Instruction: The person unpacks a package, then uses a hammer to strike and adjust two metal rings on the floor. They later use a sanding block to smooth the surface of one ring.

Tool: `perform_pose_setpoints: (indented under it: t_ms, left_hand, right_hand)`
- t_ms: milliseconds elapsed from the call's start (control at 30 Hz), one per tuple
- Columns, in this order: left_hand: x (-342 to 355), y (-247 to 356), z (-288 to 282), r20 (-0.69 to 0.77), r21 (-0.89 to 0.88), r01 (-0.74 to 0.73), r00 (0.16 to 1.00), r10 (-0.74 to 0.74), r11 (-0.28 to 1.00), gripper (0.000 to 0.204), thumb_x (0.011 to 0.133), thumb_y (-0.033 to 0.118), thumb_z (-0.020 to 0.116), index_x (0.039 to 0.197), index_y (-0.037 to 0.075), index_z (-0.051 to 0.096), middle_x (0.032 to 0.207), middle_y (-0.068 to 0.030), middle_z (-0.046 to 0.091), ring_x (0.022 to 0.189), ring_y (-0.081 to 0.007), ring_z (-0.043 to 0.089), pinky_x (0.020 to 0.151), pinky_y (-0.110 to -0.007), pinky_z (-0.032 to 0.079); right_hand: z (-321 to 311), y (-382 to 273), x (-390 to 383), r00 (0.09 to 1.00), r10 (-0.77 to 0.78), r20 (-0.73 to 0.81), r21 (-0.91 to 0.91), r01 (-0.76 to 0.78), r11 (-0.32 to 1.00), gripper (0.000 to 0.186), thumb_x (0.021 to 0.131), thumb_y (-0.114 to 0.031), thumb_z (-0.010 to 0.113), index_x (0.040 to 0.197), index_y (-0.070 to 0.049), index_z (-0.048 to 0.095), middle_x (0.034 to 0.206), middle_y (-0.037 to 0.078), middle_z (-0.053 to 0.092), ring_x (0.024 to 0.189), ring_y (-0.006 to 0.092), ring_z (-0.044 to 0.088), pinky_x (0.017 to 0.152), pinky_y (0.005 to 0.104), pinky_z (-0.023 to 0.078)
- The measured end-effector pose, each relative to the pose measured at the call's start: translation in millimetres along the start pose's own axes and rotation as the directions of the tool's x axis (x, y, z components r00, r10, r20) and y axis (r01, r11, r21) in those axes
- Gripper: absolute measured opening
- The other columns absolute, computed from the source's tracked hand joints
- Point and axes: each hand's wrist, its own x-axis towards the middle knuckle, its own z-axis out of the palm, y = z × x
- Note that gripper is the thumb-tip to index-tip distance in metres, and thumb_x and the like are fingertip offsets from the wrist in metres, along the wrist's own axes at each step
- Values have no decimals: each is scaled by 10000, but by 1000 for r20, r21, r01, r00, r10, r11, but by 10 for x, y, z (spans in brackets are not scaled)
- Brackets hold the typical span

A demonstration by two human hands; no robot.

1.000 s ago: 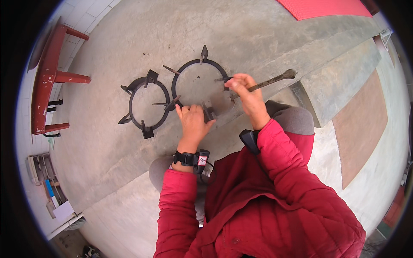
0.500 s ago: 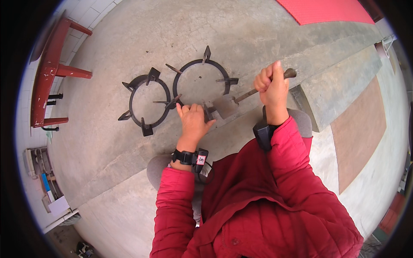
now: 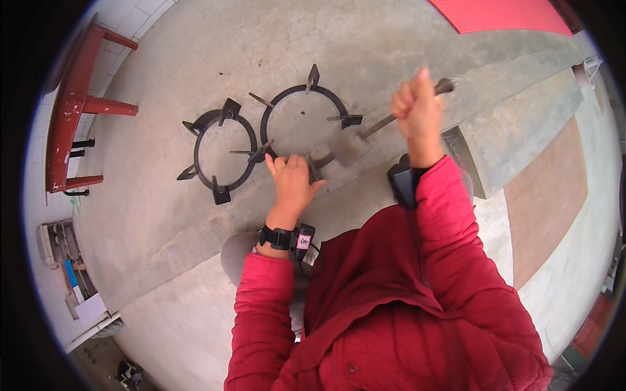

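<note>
Left hand (image 3: pixel 292 179) has its fingers spread flat, pinning the near rim of the right-hand black stove grate (image 3: pixel 306 124) to the concrete floor (image 3: pixel 163 234). Right hand (image 3: pixel 415 111) is a closed fist around the handle of a flat-bladed scraper (image 3: pixel 355 142), blade resting just beside those left fingers. That's my worry: if the blade skids off the iron, it goes straight into the knuckles, or the grate kicks sideways into its twin (image 3: pixel 218 151), which touches it. The concrete step (image 3: pixel 515 140) crowds the right elbow; the red bench (image 3: pixel 75 104) sits well clear.
</note>
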Motion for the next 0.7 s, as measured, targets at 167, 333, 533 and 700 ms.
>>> perform_pose_setpoints:
  t_ms: [167, 333, 533, 700]
  left_hand:
    - [89, 103, -12, 62, -2, 36, 997, -36, 999, 455, 523, 307, 777, 787, 7, 557, 828, -102, 537, 884, -318, 461, 968, -584, 187]
    - [197, 157, -57, 53, -5, 39, 998, -39, 999, 453, 521, 304, 778, 785, 9, 557, 828, -102, 540, 883, -317, 461, 969, -584, 186]
    - [184, 184, -52, 32, 10, 21, 999, -21, 1000, 477, 523, 332, 776, 786, 11, 540, 834, -103, 538, 871, -317, 463, 962, -569, 203]
    - [248, 172, 27, -2, 19, -4, 1000, 4, 1000, 493, 519, 338, 777, 797, 6, 542, 839, -105, 539, 879, -323, 466, 960, -570, 206]
  right_hand:
    - [18, -55, 38, 990, 80, 116, -38, -76, 996, 361, 906, -301, 437, 630, -106, 309, 484, -13, 276, 381, 82, 235, 360, 246, 176]
    - [-104, -313, 159, 990, -139, 2, -91, 139, 986, 378, 909, -287, 431, 608, -103, 296, 488, -19, 278, 389, 83, 247, 361, 250, 187]
    - [-158, -160, 156, 1000, 5, -30, -26, -6, 1000, 383, 903, -315, 440, 621, -115, 276, 498, -16, 248, 405, 86, 231, 375, 261, 187]
    - [-234, -105, 213, 989, -37, -146, -5, 37, 999, 392, 908, -332, 426, 621, -116, 268, 497, -16, 236, 404, 85, 228, 377, 258, 183]
